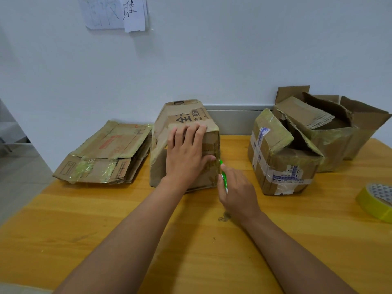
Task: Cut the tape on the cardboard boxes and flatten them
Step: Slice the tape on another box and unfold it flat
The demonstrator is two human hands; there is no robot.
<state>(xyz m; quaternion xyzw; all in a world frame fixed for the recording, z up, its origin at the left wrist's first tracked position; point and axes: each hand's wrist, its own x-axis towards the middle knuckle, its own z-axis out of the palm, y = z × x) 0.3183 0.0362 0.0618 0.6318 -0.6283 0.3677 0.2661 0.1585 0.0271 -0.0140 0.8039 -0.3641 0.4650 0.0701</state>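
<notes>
Worn taped box (182, 143) upright mid-table; green cutter (223, 176), perhaps touching.

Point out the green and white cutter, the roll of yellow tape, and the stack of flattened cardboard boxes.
Green and white cutter (223, 177): head view, on its handle.
Roll of yellow tape (370, 203): head view, on its outer yellow band.
Stack of flattened cardboard boxes (110, 151): head view, on the top sheet.

The tape roll (376, 200) is cut off by the right edge; the cutter (223, 177) blade is hidden.
</notes>
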